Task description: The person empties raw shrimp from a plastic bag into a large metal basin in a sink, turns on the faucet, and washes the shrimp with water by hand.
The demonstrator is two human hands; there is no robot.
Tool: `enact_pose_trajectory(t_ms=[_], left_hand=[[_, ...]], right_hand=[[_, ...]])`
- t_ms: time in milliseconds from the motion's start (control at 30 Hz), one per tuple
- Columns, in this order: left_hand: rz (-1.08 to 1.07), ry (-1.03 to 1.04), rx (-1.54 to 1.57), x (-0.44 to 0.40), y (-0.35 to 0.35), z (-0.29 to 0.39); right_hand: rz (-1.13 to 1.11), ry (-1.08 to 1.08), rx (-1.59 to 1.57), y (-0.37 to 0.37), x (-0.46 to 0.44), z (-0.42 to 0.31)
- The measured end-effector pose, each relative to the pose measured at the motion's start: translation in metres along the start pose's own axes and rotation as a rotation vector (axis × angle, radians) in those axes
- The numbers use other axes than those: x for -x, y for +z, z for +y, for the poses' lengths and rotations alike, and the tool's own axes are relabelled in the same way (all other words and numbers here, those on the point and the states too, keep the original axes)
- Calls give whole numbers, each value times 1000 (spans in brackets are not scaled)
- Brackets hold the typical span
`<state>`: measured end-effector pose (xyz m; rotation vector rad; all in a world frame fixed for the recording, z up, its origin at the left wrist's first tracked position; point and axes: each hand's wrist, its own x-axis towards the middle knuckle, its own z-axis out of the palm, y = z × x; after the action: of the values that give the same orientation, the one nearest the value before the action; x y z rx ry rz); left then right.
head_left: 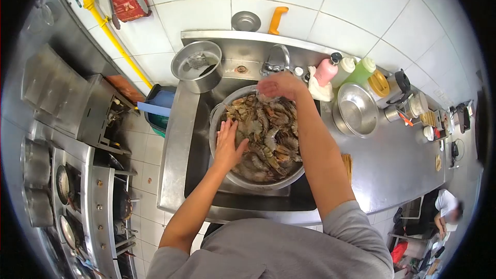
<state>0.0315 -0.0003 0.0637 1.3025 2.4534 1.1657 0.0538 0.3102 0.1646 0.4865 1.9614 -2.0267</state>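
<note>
A large metal basin [238,180] full of raw shrimp [266,134] stands in the sink [199,175]. My left hand [227,144] lies over the shrimp at the basin's left side, fingers spread and touching them, with nothing gripped. At the far rim, just in front of the faucet [279,57], my right hand [281,87] is held over the shrimp. Its fingers point left and look stretched out, and I see nothing in them. Part of the faucet's spout is hidden behind this hand.
A metal pot [196,67] stands at the sink's back left corner. On the right counter are a metal bowl [355,109], a pink bottle [326,70] and a green bottle [360,72]. A stove [101,201] runs along the left. Another person [445,206] sits far right.
</note>
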Motion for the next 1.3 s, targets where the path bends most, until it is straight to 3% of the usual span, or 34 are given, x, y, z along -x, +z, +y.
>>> enact_pose_trajectory(t_ms=[67,133,200,233,300,433,500,533,633,667,733,767,833,967,1033,1100,1200,1300], left_hand=[[-34,-33,-23,-4,5,4],[-40,-20,-46,-5,11,4],[-44,-13,-68,-4,17,3],[-30,0,-81,-4,19,1],[-20,26,-98,-7,19,2],[0,-14,-130,-10,22,6],[20,-18,-145,-7,24,4],[16,-28,-150,-9,25,5],[18,-40,-168,-13,28,5],[18,-48,-174,-12,30,4],[25,-48,-167,-12,30,4],[28,-42,-164,-11,29,4],[31,-42,-165,-12,29,2],[38,-44,-166,-13,29,2],[52,-42,-157,-14,28,2],[69,-29,-147,-18,25,2],[107,5,-137,-26,27,-3],[128,6,-140,-35,34,-8]], right_hand=[[-161,42,-141,-11,2,8],[-181,157,-158,-7,5,5],[193,-102,-261,-4,11,10],[200,-101,-268,-5,13,16],[121,-221,-329,-7,15,21],[-68,-179,-235,-2,21,29],[407,-388,-416,0,15,26],[401,-389,-415,-3,14,29],[-94,-22,-276,-8,31,23],[-97,-22,-272,-9,28,24],[370,-234,-310,-8,20,31],[363,-232,-308,-8,20,35],[92,-176,-309,-2,28,35],[52,-184,-226,8,50,39],[632,-356,-240,-3,61,61],[984,-297,-116,-12,79,100],[1142,-309,130,-25,106,184],[1220,-246,285,22,145,205]])
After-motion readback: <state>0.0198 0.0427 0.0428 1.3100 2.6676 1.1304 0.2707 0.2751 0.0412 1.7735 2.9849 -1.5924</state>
